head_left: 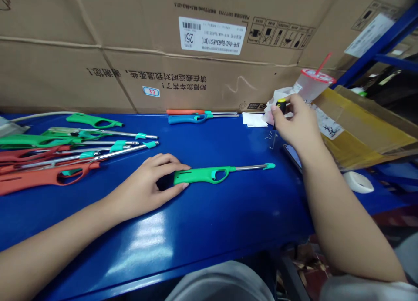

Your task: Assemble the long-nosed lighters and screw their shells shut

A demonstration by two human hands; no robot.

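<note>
"Left of the white paper (254, 119) and nearer to you, the green lighter (199, 175) lay on the blue tabletop (209, 222), its metal tube (250, 168) pointing right. How was your left hand (153, 181) set on it?"

"You had the butt end of the handle pinched, thumb on the near side and forefinger on the far side, so the gap between those fingers was only as wide as the handle."

"And your right hand (302, 122)?"

"Just right of the white paper, your fingers were closed around a black-and-yellow tool handle (281, 104), raised above the tabletop. How its lower end stood could not be told for certain."

"How did the lighter seem likely to handle for you?"

"Light and stiff, most likely, with smooth plastic that could skate on that glossy surface if you pressed off-centre. The thick handle looked the best place for your hold; the thin tube, with its teal sleeve (269, 165) at the tip, seemed a poorer one."

"What lay around your hands?"

"Just left of the white paper you had an orange lighter (183, 112) and a blue lighter (186, 118), side by side. Far to its left spread a lighter pile (35, 180), and to its right stood a red-lidded cup (311, 87)."
</note>
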